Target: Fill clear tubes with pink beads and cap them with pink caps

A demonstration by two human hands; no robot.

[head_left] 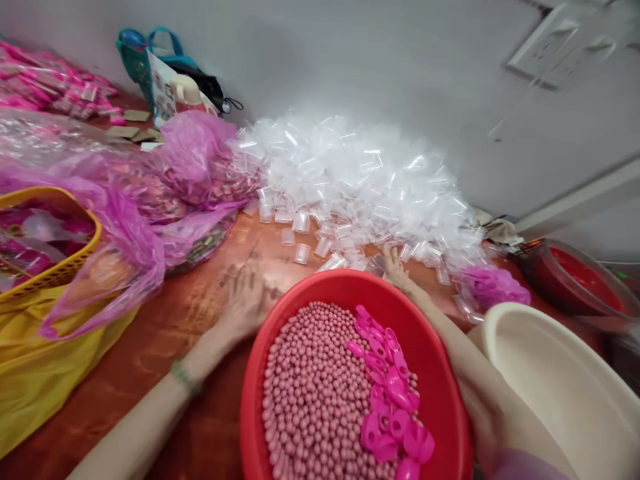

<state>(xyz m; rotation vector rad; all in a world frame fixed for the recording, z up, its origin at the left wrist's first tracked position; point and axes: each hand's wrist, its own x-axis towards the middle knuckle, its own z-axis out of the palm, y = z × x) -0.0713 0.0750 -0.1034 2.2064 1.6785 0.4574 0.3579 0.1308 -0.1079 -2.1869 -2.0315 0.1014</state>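
A red basin (457, 400) stands before me, filled with small pink beads (315, 387) and, on its right side, bright pink plastic pieces (395, 387). My left hand (245, 303) rests on or just above the brown surface, left of the basin, its blurred fingers spread and holding nothing visible. Around the far right side of the basin reaches my right hand (399, 273), fingers apart, at the edge of a big pile of clear plastic cups or sleeves (350, 180). Part of that hand is hidden by the rim.
Pink plastic bags (195, 147) and a yellow basket (95, 233) lie on the left. A cream basin (555, 353) and a red tub (580, 273) stand at the right. Behind the pile is a wall (400, 53). A bottle (186, 92) and bags are at the back left.
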